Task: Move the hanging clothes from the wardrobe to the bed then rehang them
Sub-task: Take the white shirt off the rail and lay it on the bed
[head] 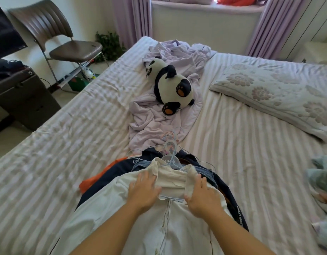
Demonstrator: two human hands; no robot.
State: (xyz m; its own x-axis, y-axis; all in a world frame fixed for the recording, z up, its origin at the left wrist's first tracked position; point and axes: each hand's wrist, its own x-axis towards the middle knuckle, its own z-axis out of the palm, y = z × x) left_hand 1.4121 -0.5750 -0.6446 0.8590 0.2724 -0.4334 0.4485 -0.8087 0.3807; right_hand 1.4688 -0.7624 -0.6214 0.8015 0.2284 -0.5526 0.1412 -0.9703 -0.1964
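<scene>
Both hands (174,192) on white shirt (122,218)

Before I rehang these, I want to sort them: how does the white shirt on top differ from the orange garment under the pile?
The white shirt lies on top, spread nearly whole; the orange garment is buried, only a strip showing at the pile's left edge. Both hands, left and right, rest on the white shirt; neither touches the orange garment. The white shirt's hanger shows at its collar; the orange garment's cannot be told apart. Both lie on the striped bed.
</scene>
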